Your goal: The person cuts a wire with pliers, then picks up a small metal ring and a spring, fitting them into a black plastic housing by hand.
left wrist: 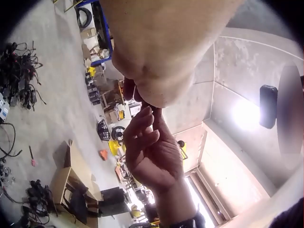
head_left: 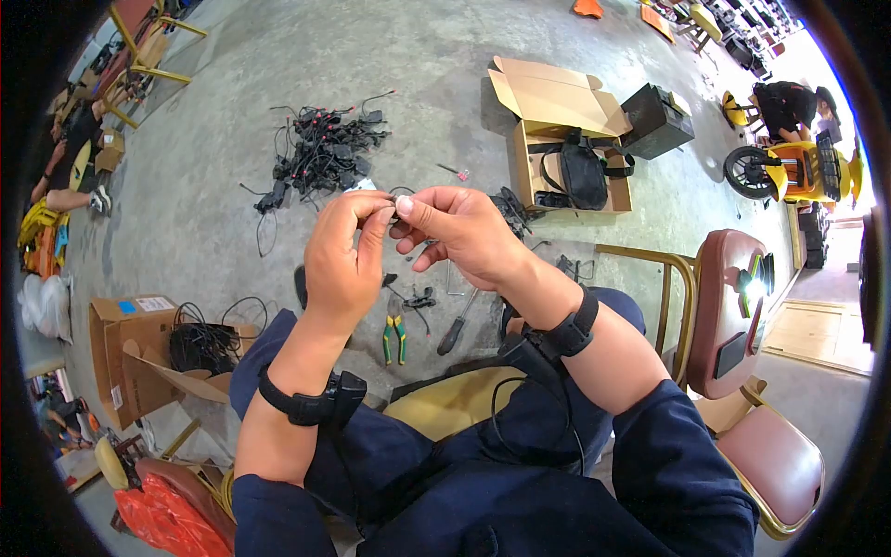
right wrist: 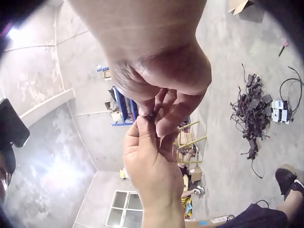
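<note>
Both hands meet above the floor in the head view. The left hand [head_left: 345, 255] pinches a small dark piece [head_left: 393, 198] between thumb and forefinger, and the right hand [head_left: 469, 232] pinches it from the other side. In the right wrist view the dark piece [right wrist: 151, 115] shows between the fingertips of the right hand [right wrist: 166, 78] and left hand [right wrist: 154, 166]; its shape is too small to tell. Seen from the left wrist, the right hand [left wrist: 156, 154] has loosely bent outer fingers, and the left hand [left wrist: 156, 71] hides the piece.
A tangled pile of black cables [head_left: 325, 153] lies on the floor ahead. Green-handled pliers [head_left: 394, 339] and a screwdriver [head_left: 452, 336] lie near the knees. An open carton [head_left: 620, 193] holds a black bag. Another carton [head_left: 121, 362] is at left, a chair [head_left: 719, 316] at right.
</note>
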Demonstrator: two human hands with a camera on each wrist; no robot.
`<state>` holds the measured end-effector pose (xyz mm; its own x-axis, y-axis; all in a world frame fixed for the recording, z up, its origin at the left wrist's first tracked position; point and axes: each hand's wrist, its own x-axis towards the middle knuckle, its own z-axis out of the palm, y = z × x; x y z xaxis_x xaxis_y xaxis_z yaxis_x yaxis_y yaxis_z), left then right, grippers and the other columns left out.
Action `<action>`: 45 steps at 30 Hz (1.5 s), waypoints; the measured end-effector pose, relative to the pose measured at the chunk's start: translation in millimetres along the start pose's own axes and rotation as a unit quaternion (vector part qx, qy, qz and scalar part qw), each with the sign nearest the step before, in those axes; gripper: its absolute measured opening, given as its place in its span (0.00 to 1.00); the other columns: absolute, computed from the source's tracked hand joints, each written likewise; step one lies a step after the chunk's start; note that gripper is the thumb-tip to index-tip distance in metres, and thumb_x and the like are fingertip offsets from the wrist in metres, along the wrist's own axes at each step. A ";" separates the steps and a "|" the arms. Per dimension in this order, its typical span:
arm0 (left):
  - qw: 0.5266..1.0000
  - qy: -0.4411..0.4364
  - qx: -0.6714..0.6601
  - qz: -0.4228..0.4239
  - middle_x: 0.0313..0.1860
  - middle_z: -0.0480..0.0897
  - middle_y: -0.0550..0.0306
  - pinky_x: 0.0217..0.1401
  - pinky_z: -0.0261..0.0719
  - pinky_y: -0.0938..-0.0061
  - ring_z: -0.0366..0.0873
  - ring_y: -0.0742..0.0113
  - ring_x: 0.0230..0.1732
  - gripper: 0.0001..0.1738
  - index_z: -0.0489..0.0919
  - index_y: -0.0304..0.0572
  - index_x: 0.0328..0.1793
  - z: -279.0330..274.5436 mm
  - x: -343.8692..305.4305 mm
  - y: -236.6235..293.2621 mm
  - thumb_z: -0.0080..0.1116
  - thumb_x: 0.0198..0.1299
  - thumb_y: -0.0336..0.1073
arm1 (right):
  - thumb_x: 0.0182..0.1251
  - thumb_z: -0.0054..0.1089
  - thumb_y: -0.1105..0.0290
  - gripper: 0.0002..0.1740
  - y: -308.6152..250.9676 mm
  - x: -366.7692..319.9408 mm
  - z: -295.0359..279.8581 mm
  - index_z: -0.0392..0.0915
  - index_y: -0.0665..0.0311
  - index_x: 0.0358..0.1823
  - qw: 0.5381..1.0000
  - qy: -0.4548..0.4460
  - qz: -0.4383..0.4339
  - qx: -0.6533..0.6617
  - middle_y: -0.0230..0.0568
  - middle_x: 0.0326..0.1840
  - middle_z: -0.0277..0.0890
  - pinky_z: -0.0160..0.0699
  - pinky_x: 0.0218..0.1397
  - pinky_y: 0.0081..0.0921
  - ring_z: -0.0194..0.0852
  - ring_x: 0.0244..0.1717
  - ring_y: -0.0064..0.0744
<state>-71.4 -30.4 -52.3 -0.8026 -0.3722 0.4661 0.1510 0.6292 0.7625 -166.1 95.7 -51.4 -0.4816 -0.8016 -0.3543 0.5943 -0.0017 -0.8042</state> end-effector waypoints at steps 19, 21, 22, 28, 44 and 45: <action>0.964 0.021 -0.190 -0.183 0.36 0.80 0.56 0.38 0.76 0.80 0.78 0.74 0.34 0.07 0.74 0.34 0.40 3.5 -2.9 0.5 0.51 0.63 0.31 | 0.61 0.61 0.66 0.15 6.2 4.6 5.9 0.75 0.72 0.41 0.993 0.028 -0.104 -0.045 0.39 0.33 0.77 0.79 0.27 0.20 0.75 0.32 0.22; 0.967 0.020 -0.186 -0.171 0.36 0.79 0.56 0.38 0.76 0.80 0.77 0.74 0.35 0.06 0.74 0.34 0.40 3.1 -3.5 0.7 0.51 0.63 0.31 | 0.60 0.61 0.66 0.15 5.1 4.1 6.4 0.75 0.72 0.41 0.991 0.027 -0.119 -0.053 0.38 0.33 0.77 0.79 0.27 0.20 0.75 0.32 0.22; 0.968 0.030 -0.192 -0.158 0.36 0.79 0.56 0.38 0.77 0.80 0.77 0.74 0.35 0.06 0.73 0.34 0.40 3.4 -3.4 3.8 0.51 0.63 0.30 | 0.60 0.61 0.66 0.15 3.6 3.7 6.3 0.75 0.72 0.40 0.992 0.018 -0.117 -0.046 0.38 0.33 0.77 0.79 0.27 0.20 0.75 0.33 0.22; 0.974 0.033 -0.184 -0.125 0.36 0.78 0.56 0.37 0.77 0.80 0.76 0.74 0.34 0.05 0.73 0.34 0.40 0.6 -3.3 4.2 0.51 0.64 0.30 | 0.61 0.60 0.65 0.14 3.1 4.4 4.4 0.75 0.70 0.40 0.995 -0.007 -0.095 -0.022 0.37 0.34 0.76 0.79 0.27 0.19 0.75 0.31 0.22; 0.873 -0.037 -0.372 -0.312 0.32 0.77 0.61 0.30 0.76 0.80 0.75 0.75 0.31 0.09 0.73 0.39 0.39 -7.0 -2.1 -8.2 0.49 0.65 0.37 | 0.61 0.60 0.66 0.11 1.0 -1.0 7.6 0.74 0.68 0.35 0.978 0.012 -0.131 -0.163 0.33 0.26 0.74 0.77 0.24 0.19 0.72 0.26 0.19; 0.873 -0.037 -0.372 -0.312 0.32 0.77 0.61 0.30 0.76 0.80 0.75 0.75 0.31 0.09 0.73 0.39 0.39 -6.6 -2.3 -8.4 0.49 0.65 0.37 | 0.61 0.60 0.66 0.11 2.6 -0.8 7.0 0.74 0.68 0.35 0.978 0.012 -0.131 -0.163 0.33 0.26 0.74 0.77 0.24 0.19 0.72 0.26 0.19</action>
<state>-67.0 -39.3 -56.8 -0.8936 -0.4216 -0.1542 -0.0185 -0.3088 0.9510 -159.8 92.1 -49.9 -0.6064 -0.7854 -0.1243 0.2139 -0.0105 -0.9768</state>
